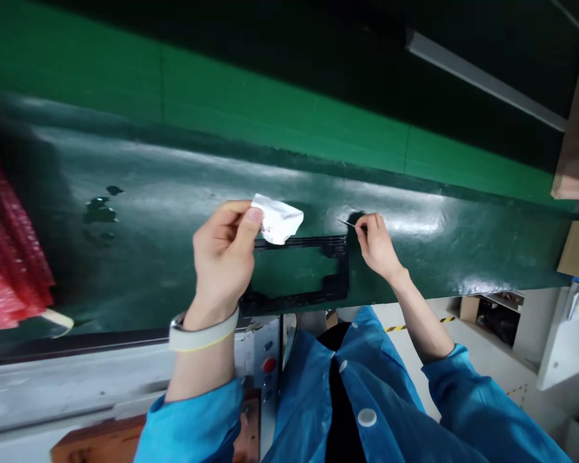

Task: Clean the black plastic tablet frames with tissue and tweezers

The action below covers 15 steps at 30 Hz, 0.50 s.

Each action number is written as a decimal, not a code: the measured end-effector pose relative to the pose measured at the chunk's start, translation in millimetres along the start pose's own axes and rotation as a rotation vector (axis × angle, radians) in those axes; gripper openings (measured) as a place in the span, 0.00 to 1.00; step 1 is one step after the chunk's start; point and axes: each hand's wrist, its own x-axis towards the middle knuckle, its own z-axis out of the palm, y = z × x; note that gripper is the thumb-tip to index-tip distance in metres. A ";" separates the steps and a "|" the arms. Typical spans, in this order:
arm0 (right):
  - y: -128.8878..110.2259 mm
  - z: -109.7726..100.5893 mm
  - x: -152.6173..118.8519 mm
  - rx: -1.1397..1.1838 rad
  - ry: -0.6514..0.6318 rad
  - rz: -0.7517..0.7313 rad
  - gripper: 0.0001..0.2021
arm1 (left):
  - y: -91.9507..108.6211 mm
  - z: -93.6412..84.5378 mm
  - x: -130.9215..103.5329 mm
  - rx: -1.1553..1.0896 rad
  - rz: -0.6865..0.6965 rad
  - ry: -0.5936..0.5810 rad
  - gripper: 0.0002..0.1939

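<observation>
One crumpled white sheet (280, 220), whether paper or cloth I cannot tell, is pinched between the thumb and bent fingers of the left hand (226, 251), above the far left corner of the black rectangular frame (340, 276). Just right of the frame's far right corner, the right hand (375, 241) pinches a thin, needle-like tool (348, 224), its tip pointing left along the frame's far side. The hands are apart, with most of the frame's length between them. Whether the tip touches anything is too small to tell.

The frame lies flat on the green worktop (463, 251), its near bar close to the front edge. Well to the left of it are dark glossy patches (101, 211), and beyond those, red bubble wrap (14, 283).

From here, a careless sweep of the left forearm could push the frame over that edge. The tool, gripped in a fingertip pinch, might twist or slip, and its tip could then score the frame or prick the other hand. The sheet's loose corner hangs over the frame and could catch on its narrow bars if lowered.
</observation>
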 end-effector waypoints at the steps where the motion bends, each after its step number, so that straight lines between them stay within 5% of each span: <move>1: -13.1 -3.0 -2.4 0.063 0.004 -0.013 0.10 | 3.8 -4.5 -3.8 -0.009 0.004 -0.008 0.23; 8: -112.5 21.7 -2.3 0.735 -0.161 -0.033 0.25 | 27.1 -23.1 -24.4 -0.005 0.011 0.018 0.24; 15: -135.9 47.9 20.0 0.965 -0.266 0.059 0.29 | 41.0 -34.7 -27.8 -0.006 0.022 0.090 0.25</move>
